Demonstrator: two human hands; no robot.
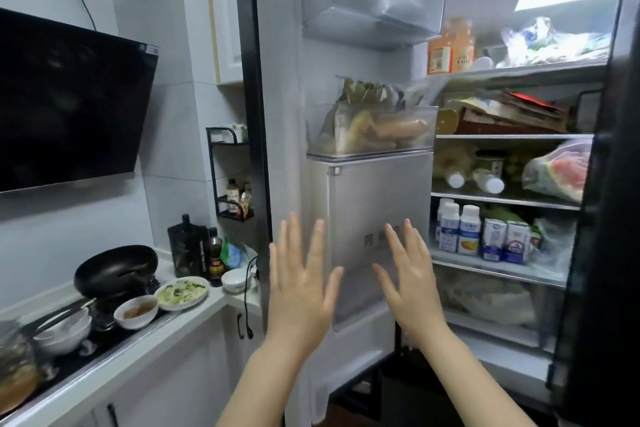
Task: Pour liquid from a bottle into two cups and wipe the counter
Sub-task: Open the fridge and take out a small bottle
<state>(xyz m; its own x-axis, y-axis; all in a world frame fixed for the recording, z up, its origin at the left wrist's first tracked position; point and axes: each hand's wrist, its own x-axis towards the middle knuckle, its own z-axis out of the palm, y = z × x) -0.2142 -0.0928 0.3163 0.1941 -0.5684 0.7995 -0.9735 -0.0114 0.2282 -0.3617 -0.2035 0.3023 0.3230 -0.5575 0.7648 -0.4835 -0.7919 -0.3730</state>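
Fridge (502,135) open | left hand (301,291), right hand (412,288) grips apart | milk bottles (457,229) upright, seemingly

I see an orange bottle (462,45) standing upright on the top fridge shelf, far right; the white counter (194,314) lies near left.

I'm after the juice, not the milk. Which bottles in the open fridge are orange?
The two orange bottles standing on the top shelf, at its left end. The bottles two shelves lower are white with white caps, and two more white-capped ones lie on their sides between.
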